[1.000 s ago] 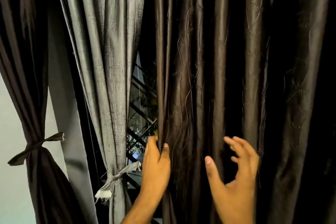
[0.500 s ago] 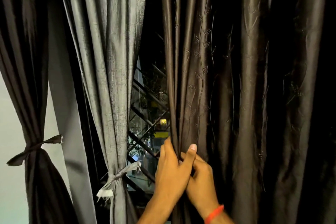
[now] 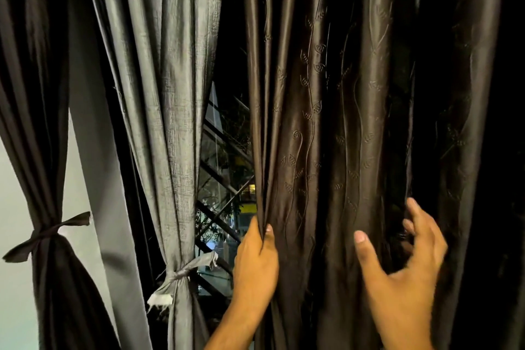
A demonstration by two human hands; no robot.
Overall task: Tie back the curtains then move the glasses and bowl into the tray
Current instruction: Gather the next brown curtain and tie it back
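The dark embroidered curtain (image 3: pixel 326 122) filled most of my view, hanging loose and untied on the right. Left of it hung the grey curtain (image 3: pixel 167 94), already cinched with a grey tie (image 3: pixel 184 271), and at the far left a second dark curtain (image 3: pixel 34 94) bound by a dark tie (image 3: pixel 48 233). Between the grey panel and the loose one I could see a strip of window (image 3: pixel 224 193) with a diagonal grille.

My left hand (image 3: pixel 257 258) was clamped on the leading edge of the embroidered curtain, thumb and fingers pinching the folds. My right hand (image 3: pixel 403 264) was spread wide, fingers curled toward the cloth further right, gripping nothing yet.

To do this well, I judged the right hand should sweep the remaining pleats toward the left-hand bunch at the same height, so the gather sat level with the two tied ones, then hold it tight while a tie went round. I saw no tie for this panel.

My count: three curtains, two tied, one loose; two ties; two hands. The glasses, bowl and tray were nowhere in view.
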